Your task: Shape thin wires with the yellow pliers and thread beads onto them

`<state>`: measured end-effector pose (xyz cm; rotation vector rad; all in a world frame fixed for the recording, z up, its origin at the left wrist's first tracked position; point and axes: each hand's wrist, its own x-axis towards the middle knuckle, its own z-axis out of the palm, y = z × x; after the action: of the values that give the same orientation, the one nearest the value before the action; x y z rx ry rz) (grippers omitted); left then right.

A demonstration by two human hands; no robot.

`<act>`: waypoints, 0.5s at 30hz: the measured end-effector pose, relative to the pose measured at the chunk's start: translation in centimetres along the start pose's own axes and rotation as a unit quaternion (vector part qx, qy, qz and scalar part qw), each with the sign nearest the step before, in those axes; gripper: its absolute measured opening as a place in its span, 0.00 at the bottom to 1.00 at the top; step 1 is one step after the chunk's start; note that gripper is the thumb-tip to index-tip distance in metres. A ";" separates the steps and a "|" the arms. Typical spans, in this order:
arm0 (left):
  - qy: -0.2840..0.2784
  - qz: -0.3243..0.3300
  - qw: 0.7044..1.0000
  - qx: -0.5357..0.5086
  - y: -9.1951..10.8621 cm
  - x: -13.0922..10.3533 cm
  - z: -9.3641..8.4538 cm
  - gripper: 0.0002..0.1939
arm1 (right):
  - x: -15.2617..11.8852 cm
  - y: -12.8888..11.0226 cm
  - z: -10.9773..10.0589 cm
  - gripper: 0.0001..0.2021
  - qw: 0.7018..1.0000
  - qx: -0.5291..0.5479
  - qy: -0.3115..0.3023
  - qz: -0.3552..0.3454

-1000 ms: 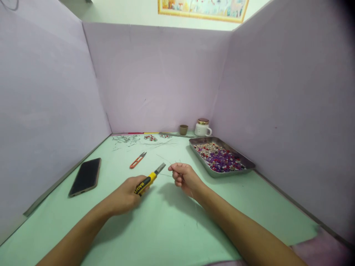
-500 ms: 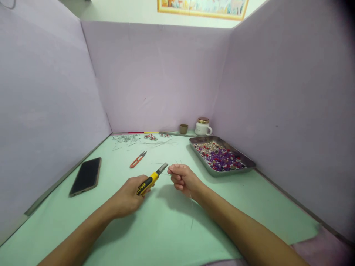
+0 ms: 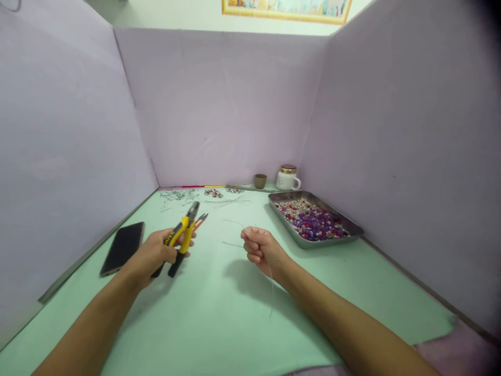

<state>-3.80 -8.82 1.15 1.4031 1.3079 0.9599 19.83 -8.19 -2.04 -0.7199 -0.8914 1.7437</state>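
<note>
My left hand (image 3: 166, 250) is closed round the handles of yellow-and-black pliers (image 3: 183, 232), whose metal jaws point up and away from me. Right of it, my right hand (image 3: 263, 248) pinches several thin wires (image 3: 234, 244) between thumb and fingers. Wire ends stick out to the left of the fingertips, and one strand hangs down below the wrist. What lies inside the right fist is hidden. Just beyond the pliers lie red-handled thread snips (image 3: 200, 221), partly covered by them.
A metal tray (image 3: 297, 239) of mixed beads stands at the right. A phone (image 3: 123, 248) lies at the left. Cut wire scraps (image 3: 180, 195), beaded pieces (image 3: 213, 193), a small brown cup (image 3: 260, 181) and a lidded white mug (image 3: 286, 180) are along the back. Lilac partitions (image 3: 227, 104) enclose the table.
My left hand has drawn the pliers left, away from the wires, and turned them more upright; their handles now show spread. My right hand has stayed nearly in place with the wires.
</note>
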 end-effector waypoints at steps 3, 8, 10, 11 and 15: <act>-0.105 0.011 0.994 0.030 0.1 -1.2 2.2 0.15 | 0.1 0.1 -0.2 0.07 1.000 0.014 -0.003 0.000; -0.171 0.026 0.982 0.074 -0.1 -1.8 4.3 0.12 | 0.2 0.4 -0.2 0.08 1.000 0.016 -0.018 0.001; -0.168 0.025 0.982 0.080 -0.1 -1.8 4.4 0.13 | 0.2 0.5 -0.1 0.08 1.000 0.006 -0.018 0.002; -0.166 0.024 0.983 0.081 0.0 -1.7 4.4 0.14 | 0.2 0.5 -0.1 0.08 1.000 -0.001 -0.017 0.004; -0.152 0.005 0.984 0.090 0.2 -1.6 4.4 0.18 | 0.1 0.7 0.0 0.08 0.999 -0.031 -0.006 0.006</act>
<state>0.32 -10.95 0.41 1.6246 1.1789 0.6130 19.47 -8.22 -2.60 -0.7580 -0.9552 1.7392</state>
